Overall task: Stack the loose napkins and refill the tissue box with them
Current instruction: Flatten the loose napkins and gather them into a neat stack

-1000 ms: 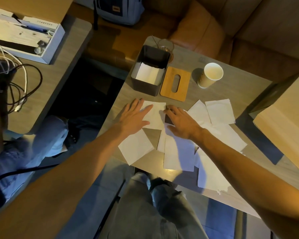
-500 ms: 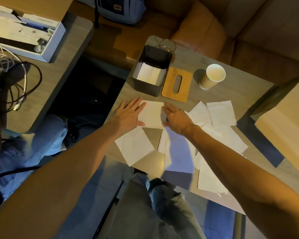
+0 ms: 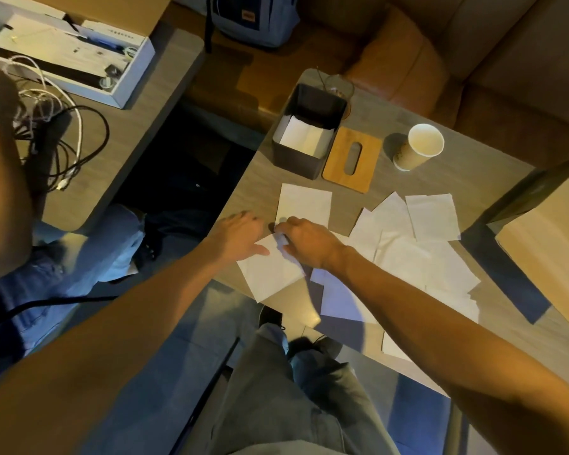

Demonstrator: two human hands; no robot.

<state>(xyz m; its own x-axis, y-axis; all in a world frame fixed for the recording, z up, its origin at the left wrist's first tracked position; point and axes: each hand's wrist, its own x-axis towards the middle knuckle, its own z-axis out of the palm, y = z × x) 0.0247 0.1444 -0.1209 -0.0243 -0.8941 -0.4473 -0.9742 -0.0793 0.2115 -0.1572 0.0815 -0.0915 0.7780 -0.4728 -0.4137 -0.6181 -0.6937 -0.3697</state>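
Note:
The dark grey tissue box (image 3: 296, 159) stands open at the table's far left, with a few white napkins (image 3: 304, 136) inside. Its wooden slotted lid (image 3: 352, 159) lies flat beside it. One napkin (image 3: 304, 203) lies squared in front of the box. A second napkin (image 3: 270, 274) lies tilted at the near table edge. My right hand (image 3: 306, 241) pinches that napkin's far corner with curled fingers. My left hand (image 3: 240, 238) is next to it, its thumb resting on the same napkin. Several loose napkins (image 3: 408, 254) overlap to the right, under my right forearm.
A paper cup (image 3: 421, 146) stands right of the lid, and a glass (image 3: 337, 87) behind the box. A cardboard box (image 3: 549, 257) fills the table's right side. Across a gap, a second table on the left carries cables (image 3: 63, 139) and a white tray (image 3: 69, 54).
Both hands have drawn back from the napkin in front of the box to the tilted napkin at the near edge. The right hand has taken hold of its corner.

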